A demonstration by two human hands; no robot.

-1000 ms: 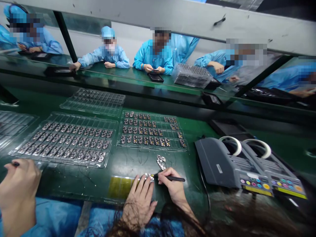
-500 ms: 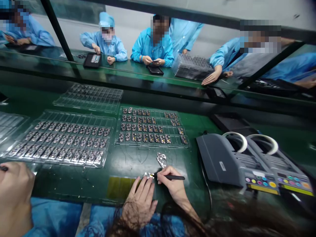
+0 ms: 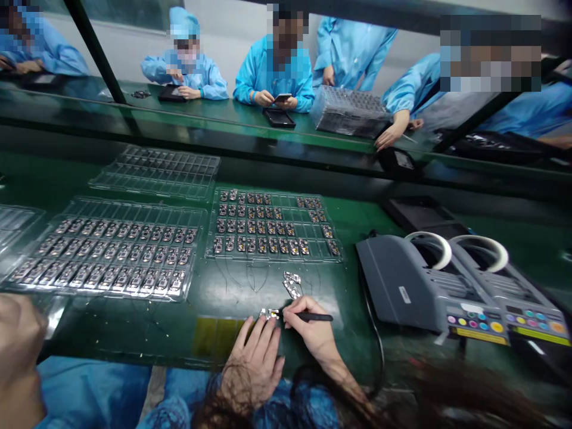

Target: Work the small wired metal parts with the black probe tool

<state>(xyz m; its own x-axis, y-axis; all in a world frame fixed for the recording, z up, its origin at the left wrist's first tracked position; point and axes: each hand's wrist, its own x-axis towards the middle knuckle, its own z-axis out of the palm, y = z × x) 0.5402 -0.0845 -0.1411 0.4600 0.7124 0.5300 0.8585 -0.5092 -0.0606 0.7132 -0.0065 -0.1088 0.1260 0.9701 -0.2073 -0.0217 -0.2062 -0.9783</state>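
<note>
My left hand (image 3: 254, 360) lies palm down on the green bench, fingers stretched out, their tips pressing on the near edge of a small circuit board (image 3: 269, 313). Pinched in my right hand (image 3: 310, 328) is a slim black tool, seemingly tweezers (image 3: 318, 317), its tip at the right side of that board. A bit of yellow shows on the board. Just beyond my right hand lie a few loose circuit boards (image 3: 292, 277). Left of my hands, a strip of amber film (image 3: 214, 336) is on the bench.
Clear plastic trays of circuit boards (image 3: 273, 257) (image 3: 102, 292) stand ahead and left. Another clear tray (image 3: 156, 173) lies behind. At right is a grey tape dispenser machine (image 3: 397, 286) with white rolls. A neighbour's hand (image 3: 20, 345) is at far left; co-workers in blue sit across.
My hands, the board and the tool stay nearly in place. The view has shifted slightly. Across the bench, a co-worker's hand has moved to a black case; the neighbour's hand has drawn left.
</note>
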